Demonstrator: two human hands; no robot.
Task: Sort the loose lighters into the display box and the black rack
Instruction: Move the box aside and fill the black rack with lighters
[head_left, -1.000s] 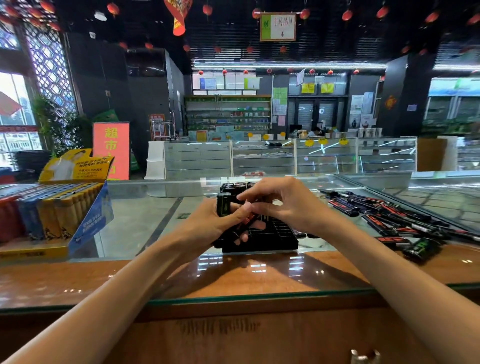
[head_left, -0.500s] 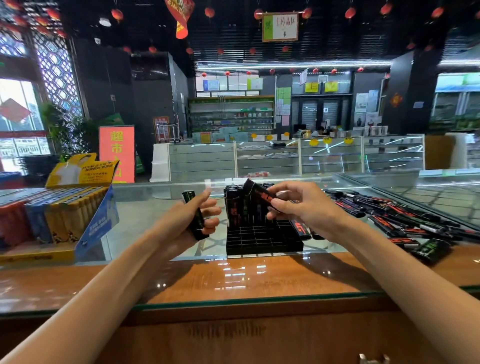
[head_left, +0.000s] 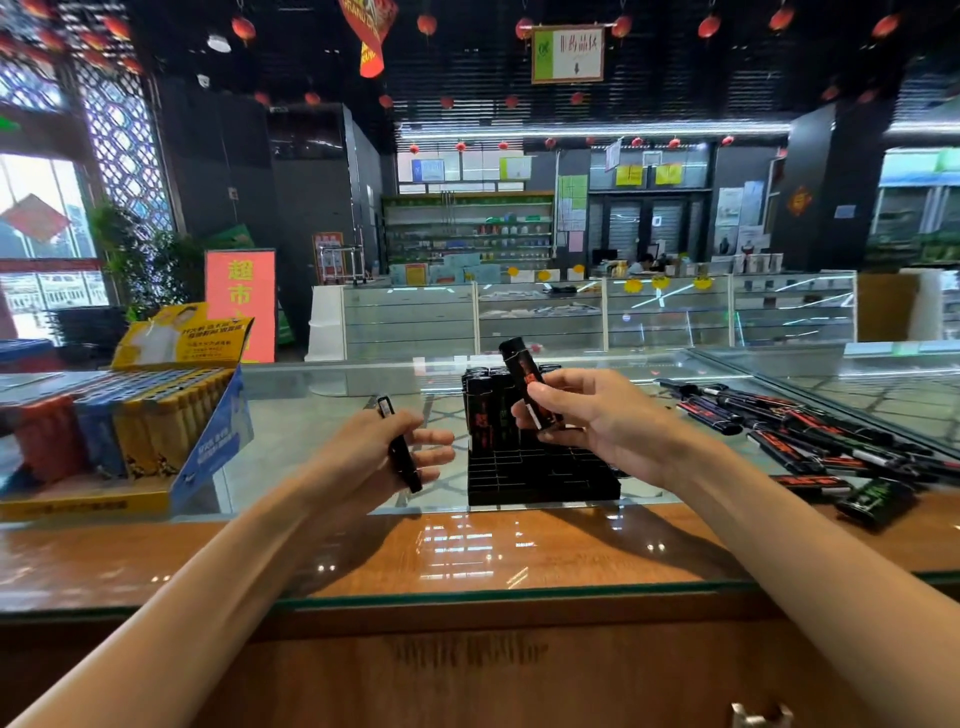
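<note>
Black-and-red lighter (head_left: 525, 382), centre frame, tilted top-left, just above the black rack (head_left: 540, 475). Right hand (head_left: 602, 431) pinches its lower half between thumb & curled fingertips; the cap end sticks up free.

Handling (my read): light, stiff plastic shell, glossy so prob. a bit slippery. Not delicate, but a drop on the glass counter (head_left: 311, 431) would bounce or skid it. Best hold = across the flat faces, mid-body or higher, so the base is clear to enter a cell. The present grip covers the base, so it likely needs a shuffle upward first. Cells look narrow, so it must go in upright w/ little slack.

Left hand (head_left: 374, 460), left of centre, holds a slim black lighter (head_left: 401, 452) edge-on against the thumb side. Its fingers are loosely bent round it, tips not clenched.

Looks: long rectangular body, black w/ red print and a small white patch low down, dark cap. Rack's back rows hold upright lighters of the same style; front cells are vacant.

Loose lighters (head_left: 810, 439) lie flat in a heap at right of frame. Display box (head_left: 205, 457), far left, holds rows of red, blue & yellow ones.
</note>
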